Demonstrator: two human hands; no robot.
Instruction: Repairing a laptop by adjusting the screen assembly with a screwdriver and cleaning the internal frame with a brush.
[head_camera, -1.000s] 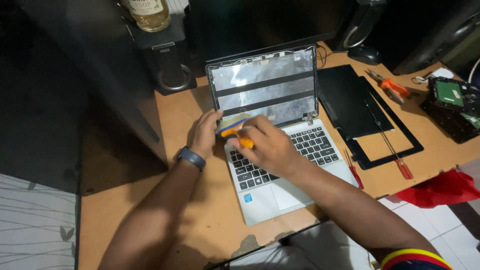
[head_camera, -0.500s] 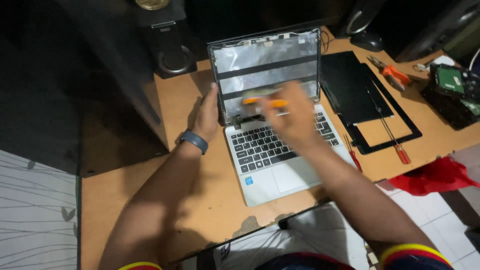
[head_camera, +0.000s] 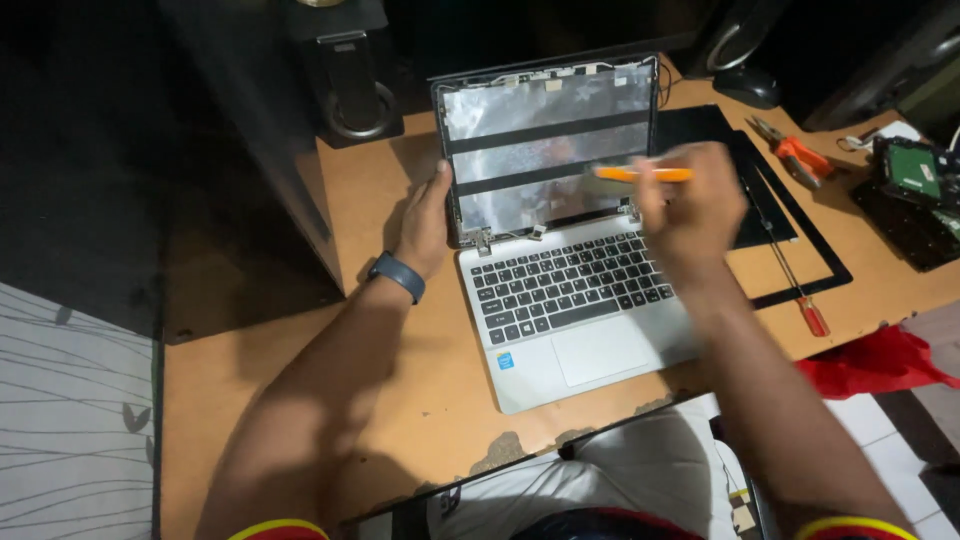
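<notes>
My left hand (head_camera: 425, 225) lay flat against the left edge of the silver laptop's opened lid (head_camera: 545, 145), whose screen panel was gone so that the foil-backed inner shell with two dark strips showed. Its fingers were stretched out along the lid, bracing it and closed around nothing. My right hand (head_camera: 690, 215) hovered over the lower right of that lid, its grip closed around an orange-handled tool (head_camera: 640, 174) held almost level, the tip pointing left across the foil; the hand was blurred, so I could not tell how the fingers sat on it. The laptop stood open on the brown wooden desk (head_camera: 300, 400), its keyboard (head_camera: 565, 285) towards me. Just right of it lay a black screen bezel frame (head_camera: 800, 235) with a red-handled screwdriver (head_camera: 795, 290) across it, and further back orange-handled pliers (head_camera: 795, 150). A black speaker (head_camera: 350, 85) stood behind my left hand, and a red cloth (head_camera: 870, 360) lay at the desk's right edge.
</notes>
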